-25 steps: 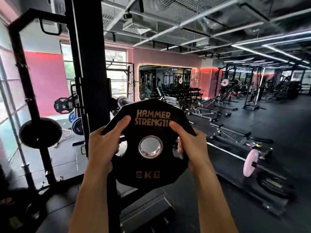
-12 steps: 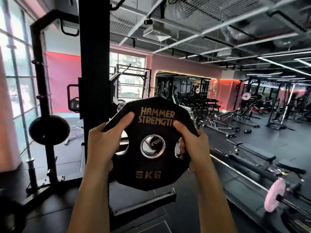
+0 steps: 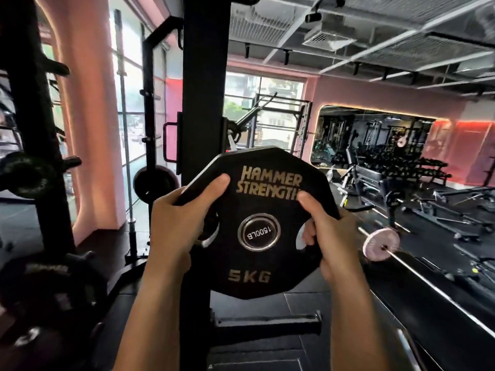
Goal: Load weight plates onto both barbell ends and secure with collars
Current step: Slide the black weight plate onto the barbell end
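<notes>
A black 5 KG weight plate (image 3: 257, 274) with gold "Hammer Strength" lettering is held upright in front of me, face toward the camera. My left hand (image 3: 176, 226) grips its left edge, thumb on the face. On the right edge sits my right hand (image 3: 329, 236), with fingers through a grip hole. Through the plate's centre hole shows the barbell's sleeve end (image 3: 258, 232), marked "1500LB". The rest of the bar is hidden behind the plate. No collar is visible.
A black rack upright (image 3: 205, 103) rises just behind the plate, its base foot (image 3: 267, 326) on the floor below. Stored black plates (image 3: 26, 175) hang on a rack at left. A bar with a pink plate (image 3: 380, 243) lies on the floor at right. Benches stand beyond.
My view has swung left and closer to the rack. The barbell's sleeve end now fills the plate's centre hole. Both hands keep the same grip.
</notes>
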A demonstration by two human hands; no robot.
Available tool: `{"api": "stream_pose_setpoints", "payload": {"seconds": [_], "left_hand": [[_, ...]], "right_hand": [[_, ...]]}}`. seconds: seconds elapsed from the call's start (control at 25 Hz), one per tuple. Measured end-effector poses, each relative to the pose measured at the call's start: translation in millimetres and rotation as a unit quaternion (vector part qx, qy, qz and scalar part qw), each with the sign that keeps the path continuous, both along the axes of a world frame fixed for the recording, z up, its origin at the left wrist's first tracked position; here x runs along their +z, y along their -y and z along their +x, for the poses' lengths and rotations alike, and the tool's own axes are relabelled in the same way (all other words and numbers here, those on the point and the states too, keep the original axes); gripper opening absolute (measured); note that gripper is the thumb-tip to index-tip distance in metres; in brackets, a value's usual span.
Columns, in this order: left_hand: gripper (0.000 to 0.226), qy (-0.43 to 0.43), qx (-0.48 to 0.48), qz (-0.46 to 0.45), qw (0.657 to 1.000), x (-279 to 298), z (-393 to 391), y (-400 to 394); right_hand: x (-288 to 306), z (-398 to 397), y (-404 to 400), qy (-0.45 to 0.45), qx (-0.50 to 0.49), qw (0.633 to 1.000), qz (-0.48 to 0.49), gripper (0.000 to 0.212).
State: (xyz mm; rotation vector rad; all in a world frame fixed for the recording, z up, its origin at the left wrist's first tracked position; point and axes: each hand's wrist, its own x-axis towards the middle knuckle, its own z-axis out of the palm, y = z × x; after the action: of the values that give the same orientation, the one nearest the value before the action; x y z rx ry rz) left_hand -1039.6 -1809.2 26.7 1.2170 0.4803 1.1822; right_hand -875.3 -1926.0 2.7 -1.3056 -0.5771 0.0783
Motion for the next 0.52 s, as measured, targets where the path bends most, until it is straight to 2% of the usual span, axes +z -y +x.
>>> {"api": "stream_pose_setpoints", "payload": {"seconds": [0.12, 0.24, 0.52], "left_hand": [[0.024, 0.004, 0.029, 0.004, 1.0, -1, 20, -14], [0.03, -0.014, 0.057, -0.008, 0.998, -4, 46, -35], [0.038, -0.052, 0.078, 0.033, 0.995, -10, 93, -96]], "right_hand": [[3, 19, -19, 0.024, 0.031, 0.999, -0.008, 0.038], [8, 43, -39, 0.039, 0.065, 0.997, -0.008, 0.02], [3, 95, -95, 0.022, 0.073, 0.997, -0.005, 0.024]]}}
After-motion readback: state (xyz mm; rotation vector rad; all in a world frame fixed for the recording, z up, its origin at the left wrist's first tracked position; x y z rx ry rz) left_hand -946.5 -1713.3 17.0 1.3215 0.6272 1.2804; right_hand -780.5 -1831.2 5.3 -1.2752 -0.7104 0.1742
